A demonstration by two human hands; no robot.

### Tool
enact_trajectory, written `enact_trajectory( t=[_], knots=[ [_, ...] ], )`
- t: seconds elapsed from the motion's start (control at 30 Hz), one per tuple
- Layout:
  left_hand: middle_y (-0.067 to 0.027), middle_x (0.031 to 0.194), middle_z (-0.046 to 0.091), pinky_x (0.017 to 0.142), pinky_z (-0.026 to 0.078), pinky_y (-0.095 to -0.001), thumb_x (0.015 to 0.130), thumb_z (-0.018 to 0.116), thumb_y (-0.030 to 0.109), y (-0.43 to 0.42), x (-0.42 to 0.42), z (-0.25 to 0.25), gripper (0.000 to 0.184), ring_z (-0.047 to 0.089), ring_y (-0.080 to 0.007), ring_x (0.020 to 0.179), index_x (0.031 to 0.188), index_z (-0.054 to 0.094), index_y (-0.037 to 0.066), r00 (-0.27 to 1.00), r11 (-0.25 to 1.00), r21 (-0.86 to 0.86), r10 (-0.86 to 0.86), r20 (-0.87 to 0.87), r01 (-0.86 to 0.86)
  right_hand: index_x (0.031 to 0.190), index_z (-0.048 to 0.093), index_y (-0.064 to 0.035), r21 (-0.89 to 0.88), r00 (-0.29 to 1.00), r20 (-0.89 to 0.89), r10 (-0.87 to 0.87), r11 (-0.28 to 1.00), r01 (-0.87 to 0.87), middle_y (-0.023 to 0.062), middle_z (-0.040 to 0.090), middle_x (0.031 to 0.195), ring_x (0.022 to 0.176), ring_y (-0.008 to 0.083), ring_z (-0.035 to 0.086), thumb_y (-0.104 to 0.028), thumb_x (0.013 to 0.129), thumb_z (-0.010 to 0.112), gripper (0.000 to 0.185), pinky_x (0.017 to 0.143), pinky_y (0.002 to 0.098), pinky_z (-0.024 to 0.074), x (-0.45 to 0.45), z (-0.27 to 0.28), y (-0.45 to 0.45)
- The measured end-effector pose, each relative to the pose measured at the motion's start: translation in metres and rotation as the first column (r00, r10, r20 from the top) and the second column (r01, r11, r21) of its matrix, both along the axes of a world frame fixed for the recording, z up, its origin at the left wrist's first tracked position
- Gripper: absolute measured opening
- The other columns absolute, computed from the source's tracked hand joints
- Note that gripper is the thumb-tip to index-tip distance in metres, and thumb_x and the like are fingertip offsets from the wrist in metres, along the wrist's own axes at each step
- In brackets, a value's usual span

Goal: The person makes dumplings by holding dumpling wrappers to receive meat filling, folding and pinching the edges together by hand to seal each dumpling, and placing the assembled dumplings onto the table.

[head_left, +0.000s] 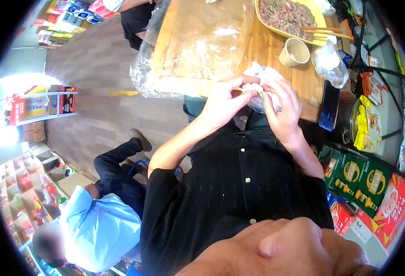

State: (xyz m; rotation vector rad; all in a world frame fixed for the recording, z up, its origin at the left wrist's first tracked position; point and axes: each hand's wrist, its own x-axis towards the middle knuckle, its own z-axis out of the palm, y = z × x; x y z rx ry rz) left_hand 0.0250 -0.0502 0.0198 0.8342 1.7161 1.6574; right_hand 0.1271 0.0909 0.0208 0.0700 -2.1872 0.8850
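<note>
Bare skin of the wearer (299, 244) fills the bottom of the frame, with a black shirt (239, 198) just above it. Beyond the shirt, at upper centre, both hands meet at the near edge of the wooden counter (270, 54). The left hand (221, 100) pinches a small pale doughy piece (251, 87) between thumb and fingers; its long axis seems to run roughly left to right, though fingers hide part of it. The right hand (283, 100) has curled fingers at the piece's right end; whether they are closed on it, I cannot tell. Just beside the hands sits a clear plastic bag (260, 71). Farther right stand a paper cup (295, 52) and a second plastic bag (329, 64), with a dark phone (329, 106) below them. At top right, a yellow bowl (321, 17) holds minced filling (287, 16), chopsticks (326, 31) resting across its rim. Clear film (143, 79) covers the counter's left part. At lower left is a person in light blue (103, 225).
</note>
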Motion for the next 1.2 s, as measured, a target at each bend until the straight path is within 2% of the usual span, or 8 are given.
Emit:
enact_trajectory(
  t=[0.07,0.17,0.3,0.47,0.67,0.87,1.03,1.2],
  knots=[
    [-0.0046,0.099,0.064,0.08,0.048,-0.0224,0.089,0.062,0.008,-0.001,-0.002,0.0,0.027,0.059,-0.0093,0.092,0.115,0.061,0.0,0.999,1.0,-0.014,0.017,0.037,-0.016,0.108,0.058,-0.0007,0.061,0.999,-0.034,0.014,0.998,-0.012,0.0147,0.061,0.093,0.084,0.0317,0.061,0.011,0.072,0.067,0.039,0.073,0.0387,0.0495,-0.004,0.006,0.002],
    [-0.0076,0.099,0.066,0.076,0.048,-0.0237,0.088,0.061,0.006,0.001,-0.005,0.002,0.021,0.061,-0.0119,0.086,0.107,0.065,0.0,0.974,0.998,-0.022,0.047,-0.223,-0.053,0.107,0.058,-0.0011,0.025,1.0,-0.015,0.024,0.999,-0.023,0.0134,0.062,0.09,0.081,0.0306,0.062,0.01,0.072,0.067,0.038,0.072,0.0377,0.0495,-0.005,0.003,0.003],
    [-0.0104,0.098,0.067,0.075,0.049,-0.0248,0.087,0.061,0.004,0.003,-0.005,-0.008,0.02,0.063,-0.0141,0.085,0.105,0.066,0.0,0.938,0.997,0.015,0.078,-0.338,-0.077,0.108,0.058,-0.0014,-0.007,1.0,0.003,0.016,1.0,-0.016,0.013,0.063,0.092,0.081,0.0302,0.062,0.01,0.072,0.067,0.039,0.071,0.0371,0.0497,-0.006,0.007,0.004],
    [-0.0134,0.095,0.068,0.074,0.052,-0.0281,0.084,0.062,0.0,0.005,-0.018,-0.003,0.018,0.067,-0.0176,0.086,0.101,0.066,0.0,0.694,0.983,0.105,0.179,-0.698,-0.148,0.109,0.057,-0.0018,0.031,1.0,-0.025,0.003,1.0,-0.002,0.0126,0.065,0.094,0.085,0.0307,0.063,0.009,0.073,0.065,0.038,0.076,0.0379,0.0494,-0.006,0.008,0.009],
    [-0.0125,0.086,0.07,0.066,0.053,-0.0263,0.086,0.064,0.01,0.016,-0.119,-0.029,0.021,0.068,-0.016,0.074,0.104,0.068,0.0,0.754,0.925,0.014,0.317,-0.576,-0.379,0.103,0.061,-0.0007,-0.033,0.999,0.047,-0.014,0.999,0.016,0.0134,0.065,0.094,0.085,0.0307,0.063,0.009,0.074,0.062,0.03,0.077,0.0374,0.0491,0.006,0.008,0.02],
    [-0.016,0.08,0.069,0.064,0.051,-0.0278,0.087,0.062,0.019,0.051,-0.244,-0.033,0.025,0.068,-0.0168,0.072,0.103,0.067,-0.001,0.638,0.861,-0.072,0.313,-0.704,-0.503,0.099,0.061,0.0017,-0.04,0.998,0.065,0.005,0.999,-0.002,0.0151,0.064,0.092,0.083,0.029,0.063,0.011,0.075,0.061,0.026,0.074,0.0346,0.0496,0.007,0.001,0.03],
    [-0.0206,0.083,0.067,0.073,0.052,-0.0414,0.082,0.061,0.021,0.09,-0.324,-0.061,0.023,0.066,-0.0357,0.08,0.097,0.07,0.005,0.503,0.825,0.016,0.359,-0.786,-0.565,0.097,0.059,0.0034,-0.107,0.992,0.124,0.013,0.994,0.0,0.0165,0.063,0.092,0.083,0.0287,0.063,0.013,0.078,0.058,0.021,0.073,0.0341,0.0503,0.002,0.0,0.039],
    [-0.0204,0.086,0.067,0.074,0.051,-0.0428,0.083,0.061,0.024,0.115,-0.359,-0.087,0.026,0.065,-0.0359,0.082,0.098,0.069,0.005,0.478,0.821,-0.064,0.265,-0.838,-0.568,0.097,0.057,0.0025,-0.129,0.978,0.209,-0.007,0.991,0.035,0.017,0.064,0.095,0.085,0.028,0.063,0.013,0.079,0.057,0.021,0.073,0.0341,0.0509,-0.002,0.0,0.043]
  ],
)
